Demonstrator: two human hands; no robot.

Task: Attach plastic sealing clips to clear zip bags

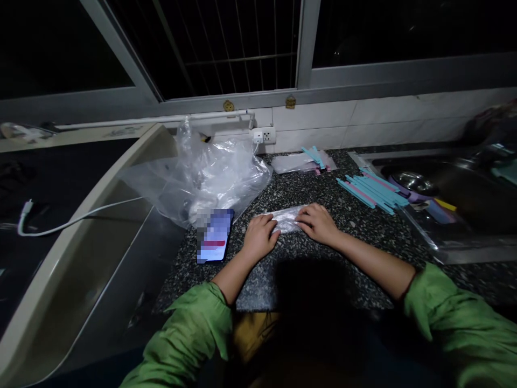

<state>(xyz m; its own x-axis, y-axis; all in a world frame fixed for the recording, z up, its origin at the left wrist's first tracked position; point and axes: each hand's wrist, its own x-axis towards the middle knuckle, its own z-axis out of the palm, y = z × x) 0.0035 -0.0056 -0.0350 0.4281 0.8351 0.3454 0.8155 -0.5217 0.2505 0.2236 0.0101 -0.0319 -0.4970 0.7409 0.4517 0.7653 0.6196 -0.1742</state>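
A clear plastic packet (286, 218) lies flattened on the dark speckled countertop, crosswise in front of me. My left hand (259, 237) is at its left end, fingers bent over the film and thumb at the near edge. My right hand (319, 223) has its curled fingers on the right end. Under the fingers, parts of the packet are hidden. Just left of my left hand lies a lit phone (216, 237), its screen partly blurred. Behind it spreads a large crumpled clear plastic bag (226, 167).
Several blue and pink strips (371, 188) lie to the right, beside a metal sink (436, 253) holding a bowl (414, 183). More strips rest on flat clear packets (294, 161) near the wall. A white charger (257, 137) sits in the socket. A cream-edged appliance (121, 178) stands left.
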